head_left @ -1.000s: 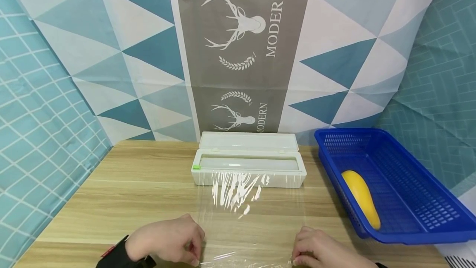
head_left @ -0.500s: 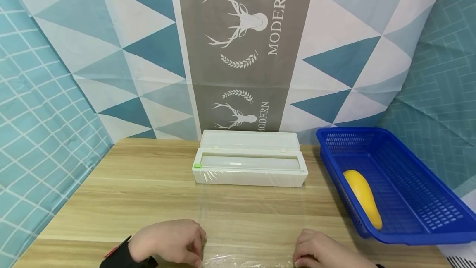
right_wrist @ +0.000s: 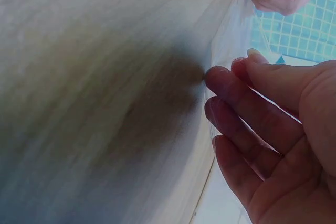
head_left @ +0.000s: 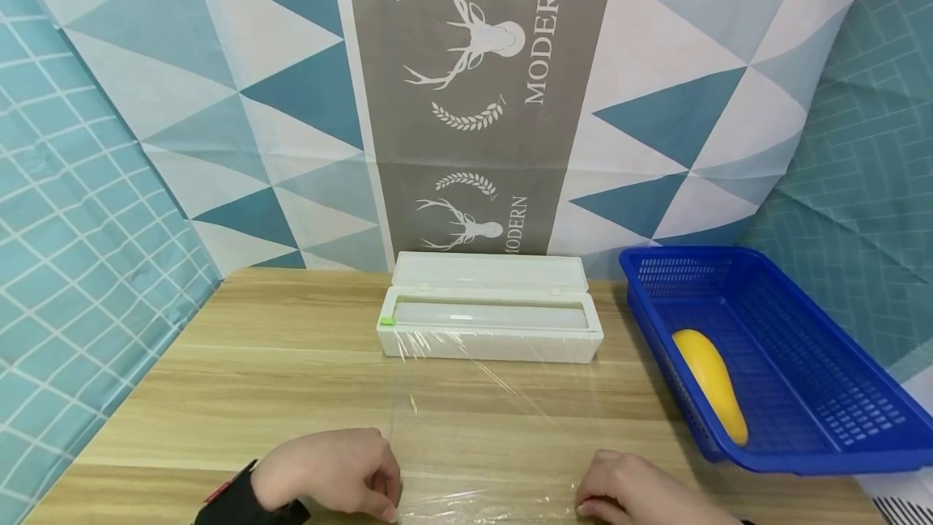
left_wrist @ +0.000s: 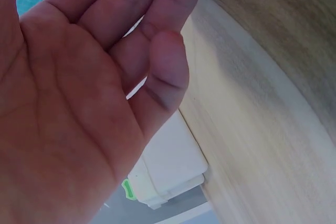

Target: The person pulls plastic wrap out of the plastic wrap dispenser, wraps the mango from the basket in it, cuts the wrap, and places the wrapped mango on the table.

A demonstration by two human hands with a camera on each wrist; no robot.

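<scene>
A sheet of clear cling film [head_left: 496, 420] stretches from a white cling film dispenser [head_left: 490, 344] towards me, low over the wooden table. My left hand [head_left: 342, 472] pinches its near left corner with curled fingers; its palm and bent fingers fill much of the left wrist view. At the near right corner my right hand [head_left: 634, 488] pinches the film between thumb and index finger [right_wrist: 228, 83], the fingertips close to the tabletop. The dispenser's lid [head_left: 488, 272] is raised, and the roll [head_left: 488, 316] shows inside. A green slider [head_left: 387, 321] sits at its left end.
On the right stands a blue plastic basket [head_left: 794, 464] with a yellow, elongated object [head_left: 710, 386] inside, apparently a squash or mango. Patterned cloth [head_left: 291, 104] hangs behind the wooden table [head_left: 240, 395] and along both sides.
The film has sunk lower and its bright wrinkles near the dispenser have mostly faded, with a few slanting creases now. Both hands keep their hold and have hardly moved.
</scene>
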